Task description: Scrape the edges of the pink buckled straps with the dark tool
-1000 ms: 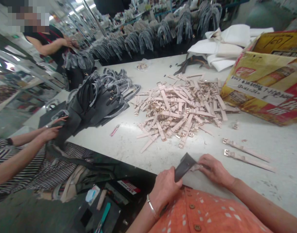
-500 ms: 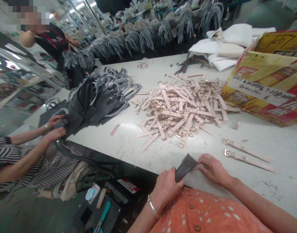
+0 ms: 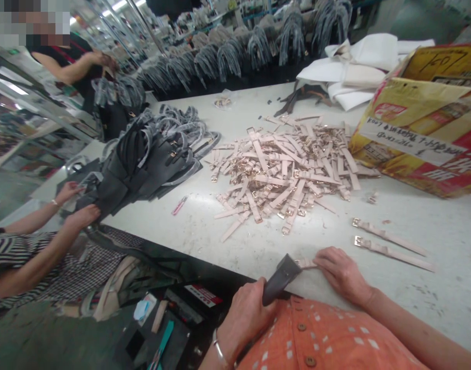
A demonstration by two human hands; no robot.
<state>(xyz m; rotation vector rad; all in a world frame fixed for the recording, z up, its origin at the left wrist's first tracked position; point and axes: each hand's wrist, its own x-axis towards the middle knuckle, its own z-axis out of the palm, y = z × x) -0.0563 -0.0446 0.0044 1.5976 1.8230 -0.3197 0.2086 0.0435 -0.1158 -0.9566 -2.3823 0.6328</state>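
My left hand (image 3: 247, 307) is closed around a dark grey folded piece (image 3: 278, 288), leather-like, at the table's front edge. From the far end of that piece a pale pink buckle strap (image 3: 306, 263) runs to my right hand (image 3: 345, 275), whose fingers pinch it. I cannot tell how the strap and the dark piece are joined. Two pale pink buckle straps (image 3: 393, 252) lie side by side on the table, right of my right hand. Ahead is a heap of similar pale pink straps (image 3: 285, 169) with gold-coloured buckles.
A yellow and red carton (image 3: 420, 123) stands at the right, white sheets (image 3: 358, 67) behind it. Dark bags (image 3: 143, 159) with wrapped handles are piled at the left, where a co-worker's hands (image 3: 83, 213) touch them. Small pink-handled snips (image 3: 179, 205) lie between. Another person stands farther back.
My left hand and the dark piece have moved left and down, away from my right hand. More of the pale pink strap shows between them. The co-worker's hands at the bags have shifted apart.
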